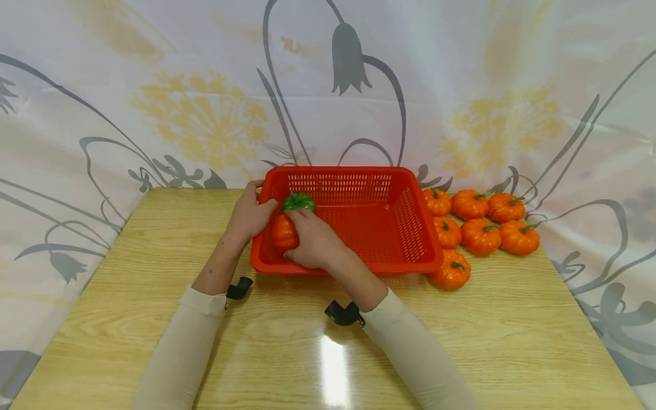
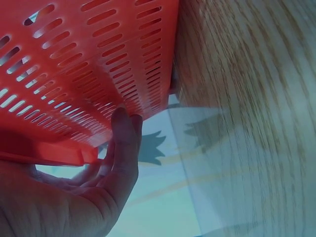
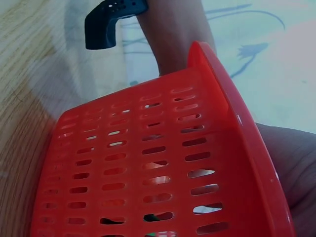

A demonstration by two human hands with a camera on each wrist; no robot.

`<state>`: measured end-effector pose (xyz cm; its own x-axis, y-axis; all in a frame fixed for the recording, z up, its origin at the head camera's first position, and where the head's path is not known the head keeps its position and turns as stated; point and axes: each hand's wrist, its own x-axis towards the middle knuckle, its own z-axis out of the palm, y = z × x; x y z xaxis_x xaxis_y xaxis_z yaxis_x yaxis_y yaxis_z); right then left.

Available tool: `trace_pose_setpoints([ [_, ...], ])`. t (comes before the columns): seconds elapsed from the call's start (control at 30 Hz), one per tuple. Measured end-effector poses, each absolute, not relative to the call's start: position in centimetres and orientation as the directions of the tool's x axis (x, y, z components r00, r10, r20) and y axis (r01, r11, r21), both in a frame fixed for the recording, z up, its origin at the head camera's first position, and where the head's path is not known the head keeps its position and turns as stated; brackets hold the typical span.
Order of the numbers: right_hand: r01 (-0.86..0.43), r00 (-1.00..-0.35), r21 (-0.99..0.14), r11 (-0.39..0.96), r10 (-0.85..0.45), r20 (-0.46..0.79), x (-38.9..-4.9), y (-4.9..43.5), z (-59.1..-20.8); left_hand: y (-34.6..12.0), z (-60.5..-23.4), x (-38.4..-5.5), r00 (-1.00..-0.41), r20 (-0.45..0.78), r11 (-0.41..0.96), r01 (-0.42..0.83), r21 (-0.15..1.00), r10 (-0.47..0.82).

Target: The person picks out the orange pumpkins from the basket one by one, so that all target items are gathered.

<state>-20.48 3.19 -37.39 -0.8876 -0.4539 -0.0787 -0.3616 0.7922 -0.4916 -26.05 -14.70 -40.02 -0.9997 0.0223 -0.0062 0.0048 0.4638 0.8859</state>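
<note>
A: Right hand (image 1: 315, 245) state?
B: Fingers curled round orange pumpkin (image 1: 285, 232), inside red basket's (image 1: 359, 173) near-left corner, stem up.
A: Left hand (image 1: 249, 215)?
B: Grips basket's left rim, just beside pumpkin.

- A light wood-grain surface (image 1: 154, 319) fills the lower view.
- Behind and to both sides of the surface hangs a white curtain (image 1: 461, 68) printed with grey stems, bell flowers and yellow blossoms.
- A bright glare patch (image 1: 333, 370) lies on the surface's near edge.
</note>
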Motion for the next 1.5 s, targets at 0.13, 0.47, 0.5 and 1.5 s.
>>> trace_pose_setpoints([
  [0.13, -0.368, -0.884, -0.498, 0.785, -0.462, -0.075, -20.58, 3.22, -37.55, -14.71, -39.93, -26.07, -1.000, -0.020, 0.476, -0.007, 0.880, 0.023],
  [0.47, -0.332, -0.895, -0.525, 0.784, -0.437, -0.086, -20.55, 3.23, -37.83, -14.72, -39.96, -25.97, -0.999, -0.039, 0.484, -0.026, 0.875, 0.019],
  [0.5, -0.330, -0.895, -0.525, 0.784, -0.436, -0.089, -20.55, 3.22, -37.85, -14.71, -39.96, -25.97, -0.999, -0.038, 0.485, -0.025, 0.874, 0.018],
  [1.5, -0.319, -0.888, -0.559, 0.765, -0.447, -0.105, -20.58, 3.28, -37.84, -14.72, -39.94, -25.98, -0.997, -0.070, 0.417, -0.049, 0.908, 0.036],
])
